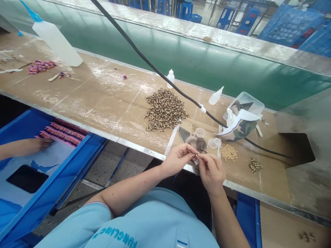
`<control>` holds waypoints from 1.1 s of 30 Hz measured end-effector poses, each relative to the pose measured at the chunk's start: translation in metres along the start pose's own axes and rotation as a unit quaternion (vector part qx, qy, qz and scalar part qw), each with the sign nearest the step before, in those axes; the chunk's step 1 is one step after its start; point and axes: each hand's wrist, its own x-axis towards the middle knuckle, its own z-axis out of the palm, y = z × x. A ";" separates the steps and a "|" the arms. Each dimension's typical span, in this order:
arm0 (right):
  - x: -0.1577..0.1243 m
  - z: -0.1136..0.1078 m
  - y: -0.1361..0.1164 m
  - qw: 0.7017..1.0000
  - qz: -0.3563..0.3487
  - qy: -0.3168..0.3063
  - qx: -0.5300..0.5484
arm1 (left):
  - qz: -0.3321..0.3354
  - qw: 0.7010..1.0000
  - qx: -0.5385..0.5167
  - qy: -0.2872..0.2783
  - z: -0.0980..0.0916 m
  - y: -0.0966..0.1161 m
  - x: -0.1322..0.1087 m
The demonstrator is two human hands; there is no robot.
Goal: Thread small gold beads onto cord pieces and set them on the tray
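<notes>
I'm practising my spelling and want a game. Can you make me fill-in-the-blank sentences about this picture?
1. Of the left hand and right hand around the tiny piece, the one nearer the tan beads is the ____ one.
2. The long cable is coloured ____.
3. The big white bottle has a ____ nozzle.
4. Counting the co-worker's hand, ____ hands show.

Missing words: right; black; blue; three.

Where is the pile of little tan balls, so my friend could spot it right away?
Find the long brown worktable, then the person's right hand at its near edge. Just beyond that hand, slightly right, lie the little tan balls. They're pale and plain, while the big heap and the small cluster nearby are dark, mottled pieces.
</notes>
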 end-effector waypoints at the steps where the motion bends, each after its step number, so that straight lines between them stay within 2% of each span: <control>1: 0.000 0.000 0.000 1.000 0.003 -0.003 0.000 | -0.001 1.000 0.003 0.001 0.000 0.000 0.000; 6: 0.005 -0.004 -0.005 0.998 0.054 -0.035 0.012 | -0.024 0.999 0.020 -0.007 0.001 0.002 -0.001; 11: 0.002 -0.025 0.004 0.983 0.175 -0.056 -0.012 | -0.043 0.998 0.048 0.005 0.003 0.006 -0.003; 17: -0.016 -0.062 0.048 0.921 0.371 0.014 -0.120 | -0.047 0.995 0.085 -0.013 0.002 0.008 -0.002; 20: -0.022 -0.073 0.066 0.891 0.427 0.024 -0.150 | -0.049 0.995 0.089 -0.014 0.002 0.009 -0.002; 25: -0.024 -0.075 0.073 0.880 0.426 0.029 -0.206 | -0.056 0.995 0.085 -0.012 0.003 0.012 -0.003; 30: -0.025 -0.069 0.068 0.919 0.337 0.018 -0.204 | -0.061 0.994 0.087 -0.009 0.004 0.013 -0.004; 33: -0.026 -0.067 0.071 0.923 0.323 0.004 -0.208 | -0.065 0.995 0.080 -0.006 0.004 0.013 -0.004</control>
